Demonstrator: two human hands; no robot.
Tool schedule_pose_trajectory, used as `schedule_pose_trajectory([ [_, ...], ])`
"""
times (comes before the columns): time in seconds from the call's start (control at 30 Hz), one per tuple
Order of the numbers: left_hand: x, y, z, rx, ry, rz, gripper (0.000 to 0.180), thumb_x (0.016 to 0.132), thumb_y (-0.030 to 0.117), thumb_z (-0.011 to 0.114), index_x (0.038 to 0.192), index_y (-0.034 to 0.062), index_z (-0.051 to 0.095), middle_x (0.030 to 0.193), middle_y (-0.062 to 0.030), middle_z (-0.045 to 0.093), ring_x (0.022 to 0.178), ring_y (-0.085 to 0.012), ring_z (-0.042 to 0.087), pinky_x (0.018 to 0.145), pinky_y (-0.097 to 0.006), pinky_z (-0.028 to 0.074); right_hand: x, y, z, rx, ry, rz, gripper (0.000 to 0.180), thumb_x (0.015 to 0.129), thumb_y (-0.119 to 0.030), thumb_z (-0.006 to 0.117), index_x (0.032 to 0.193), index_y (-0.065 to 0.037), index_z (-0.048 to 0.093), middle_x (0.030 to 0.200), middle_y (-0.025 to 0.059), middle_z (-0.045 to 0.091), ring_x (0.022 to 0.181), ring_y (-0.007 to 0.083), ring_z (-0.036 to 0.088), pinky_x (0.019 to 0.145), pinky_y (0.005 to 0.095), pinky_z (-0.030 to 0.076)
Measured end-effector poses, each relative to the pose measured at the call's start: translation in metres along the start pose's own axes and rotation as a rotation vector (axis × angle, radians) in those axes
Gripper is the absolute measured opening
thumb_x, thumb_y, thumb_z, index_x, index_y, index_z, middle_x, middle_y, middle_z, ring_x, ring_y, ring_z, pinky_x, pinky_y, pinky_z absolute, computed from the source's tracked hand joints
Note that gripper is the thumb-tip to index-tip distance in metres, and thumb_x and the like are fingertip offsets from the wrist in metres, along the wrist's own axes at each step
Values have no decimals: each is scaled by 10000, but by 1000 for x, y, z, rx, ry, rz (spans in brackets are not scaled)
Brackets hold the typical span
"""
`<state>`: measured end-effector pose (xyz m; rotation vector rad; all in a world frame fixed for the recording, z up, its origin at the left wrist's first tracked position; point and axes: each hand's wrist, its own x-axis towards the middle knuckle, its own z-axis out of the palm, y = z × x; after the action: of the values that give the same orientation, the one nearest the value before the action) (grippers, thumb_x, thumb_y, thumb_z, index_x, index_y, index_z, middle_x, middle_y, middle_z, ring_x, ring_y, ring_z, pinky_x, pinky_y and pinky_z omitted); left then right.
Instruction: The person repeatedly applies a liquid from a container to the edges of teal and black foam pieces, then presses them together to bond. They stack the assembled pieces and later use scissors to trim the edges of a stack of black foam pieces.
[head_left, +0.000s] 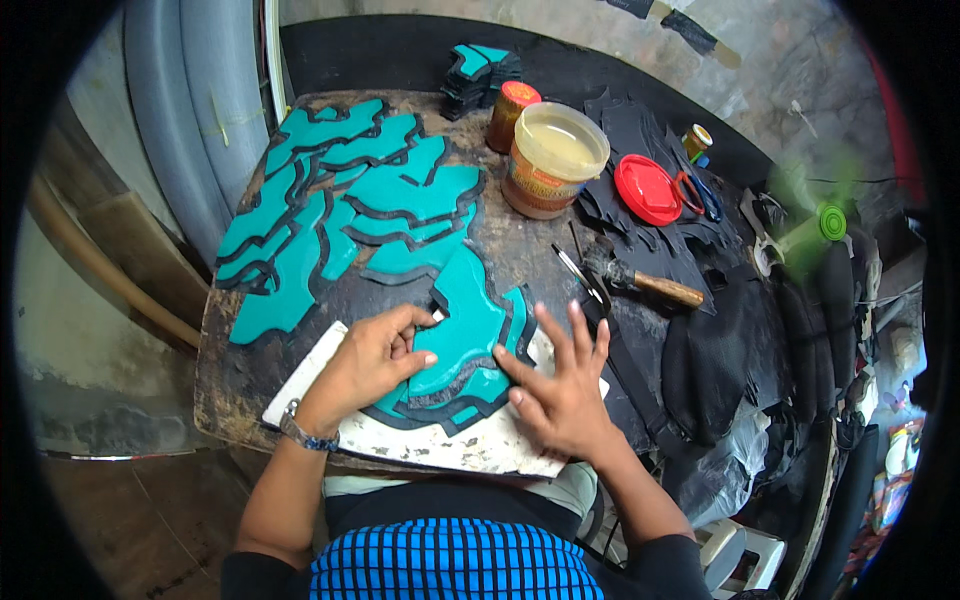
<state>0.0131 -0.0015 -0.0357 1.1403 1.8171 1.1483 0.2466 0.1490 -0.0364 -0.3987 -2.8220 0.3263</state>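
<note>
The person works at a worn desk (225,370), with a white board (420,445) laid at its near edge as a clean surface. On the board lies a small pile of teal pieces (465,340) with black borders, stacked slightly offset so each wavy edge shows.

The left hand (365,365) rests on the pile's left side, fingers curled and the tips pinching the top piece at its upper left, apparently to steady or lift it. The right hand (560,390) lies flat with fingers spread, the tips pressing the pile's right edge, which looks meant to keep the lower pieces from sliding.

More teal pieces (340,200) are fanned out over the desk's far left part, overlapping only partly, perhaps so a coating can dry. A small stack (478,75) sits at the far edge. An open tub (550,160) of yellowish glue stands near the far middle, its red lid (647,190) just beside it on black scraps, and a brush (640,280) lies toward the right edge, within the right hand's reach.
</note>
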Motion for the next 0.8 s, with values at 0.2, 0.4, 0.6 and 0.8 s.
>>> schedule_pose_trajectory([
  [0.2, -1, 2, 2, 73, 28, 67, 373, 818, 88, 783, 1141, 4, 615, 764, 24, 505, 655, -50, 450, 571, -224, 400, 5, -15, 11, -4, -48, -57, 470, 942, -411, 557, 1380, -242, 584, 1571, 164, 311, 1496, 414, 122, 1114, 708, -75],
  [0.4, 5, 9, -19, -356, -61, -121, 304, 885, 36, 684, 1155, 31, 546, 828, 39, 514, 740, -35, 469, 644, -218, 413, 80, 41, -35, 218, 267, -5, 397, 1018, -360, 430, 1109, -163, 763, 1458, 192, 404, 1449, 344, 252, 1160, 624, 49],
  [0.6, 57, 23, -81, -408, 98, 68, 292, 939, 60, 589, 1218, 46, 502, 976, -45, 650, 873, -77, 610, 782, -221, 489, 206, 127, -74, -9, 225, 366, 724, 1011, -635, 201, 1236, -174, 710, 1556, 214, 315, 1493, 390, 156, 1146, 661, 71],
  [0.8, 132, 29, -113, 119, 255, 99, 242, 930, 48, 568, 1171, 48, 592, 894, 14, 533, 809, -68, 459, 789, -235, 403, 233, 122, -97, -57, 160, 381, 749, 1019, -607, 193, 1173, -110, 731, 1529, 193, 379, 1486, 351, 209, 1140, 676, 80],
])
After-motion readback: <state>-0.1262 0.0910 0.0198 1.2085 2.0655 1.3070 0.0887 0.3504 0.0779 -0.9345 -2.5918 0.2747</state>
